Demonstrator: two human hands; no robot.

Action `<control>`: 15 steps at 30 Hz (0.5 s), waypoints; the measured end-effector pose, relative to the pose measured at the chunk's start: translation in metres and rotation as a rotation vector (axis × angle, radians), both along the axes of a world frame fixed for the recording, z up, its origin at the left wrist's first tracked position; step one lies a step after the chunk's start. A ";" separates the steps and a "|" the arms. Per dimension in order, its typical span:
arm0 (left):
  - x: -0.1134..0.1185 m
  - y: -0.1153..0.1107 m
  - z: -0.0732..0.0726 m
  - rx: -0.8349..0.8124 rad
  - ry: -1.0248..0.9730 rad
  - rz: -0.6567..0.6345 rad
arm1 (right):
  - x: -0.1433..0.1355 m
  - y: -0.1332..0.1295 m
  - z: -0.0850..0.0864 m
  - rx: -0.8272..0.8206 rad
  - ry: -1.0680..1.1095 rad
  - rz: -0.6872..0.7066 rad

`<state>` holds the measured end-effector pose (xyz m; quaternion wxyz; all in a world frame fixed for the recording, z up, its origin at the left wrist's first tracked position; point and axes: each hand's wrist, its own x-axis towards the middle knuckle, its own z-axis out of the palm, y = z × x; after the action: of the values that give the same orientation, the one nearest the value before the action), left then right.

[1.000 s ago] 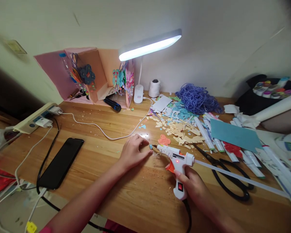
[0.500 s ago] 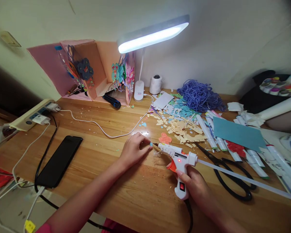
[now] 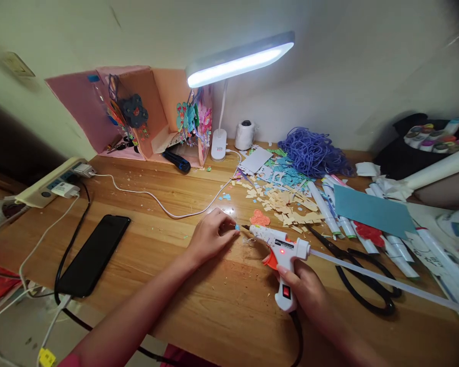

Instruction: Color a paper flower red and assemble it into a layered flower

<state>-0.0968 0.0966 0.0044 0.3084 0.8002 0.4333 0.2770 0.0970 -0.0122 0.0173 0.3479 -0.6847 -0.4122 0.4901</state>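
Note:
My left hand (image 3: 211, 235) pinches a tiny blue paper piece (image 3: 237, 227) between thumb and fingertips, low over the wooden table. Wrapped round the handle of a white hot glue gun (image 3: 285, 255) is my right hand (image 3: 305, 285), a finger near the orange trigger. The gun's nozzle points left, close to the blue piece; whether they touch I cannot tell. A red light glows on its body, and a long clear glue stick (image 3: 367, 275) sticks out of its back. Just behind the nozzle lies an orange paper cutout (image 3: 259, 217).
Black scissors (image 3: 357, 270) lie right of the gun, near markers (image 3: 325, 209) and a teal card (image 3: 373, 209). Paper scraps (image 3: 290, 201) and purple cord (image 3: 313, 152) are behind. A phone (image 3: 95, 255), power strip (image 3: 51, 183), lit lamp (image 3: 240, 58) and pink cardboard box (image 3: 72, 109) stand around.
The glue gun's nozzle has drawn slightly away from the blue piece in my left hand. Both hands keep their grips, and the view has shifted a little.

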 end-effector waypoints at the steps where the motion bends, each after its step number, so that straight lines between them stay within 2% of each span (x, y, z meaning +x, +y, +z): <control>1: 0.000 0.000 0.000 0.000 -0.001 -0.003 | -0.001 0.000 0.000 0.001 -0.002 -0.008; 5: -0.002 0.001 0.001 0.004 -0.012 -0.014 | -0.005 -0.003 -0.002 0.042 0.008 -0.089; 8: -0.013 0.003 0.013 0.018 -0.028 -0.020 | -0.002 -0.003 -0.004 0.074 0.048 -0.108; 10: -0.032 0.004 0.031 0.058 -0.039 0.005 | 0.001 0.001 0.001 0.110 0.064 -0.090; 11: -0.046 0.005 0.042 0.122 -0.050 0.059 | 0.002 0.004 0.006 0.125 0.076 -0.072; 13: -0.079 0.004 0.068 0.274 -0.032 0.208 | -0.005 0.016 0.019 0.147 0.128 -0.018; 15: -0.113 0.000 0.093 0.392 -0.008 0.405 | -0.024 0.036 0.033 0.157 0.252 0.055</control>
<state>-0.2097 0.0961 0.0978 0.0877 0.7406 0.5213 0.4147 0.0731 0.0241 0.0506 0.4357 -0.5768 -0.4209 0.5480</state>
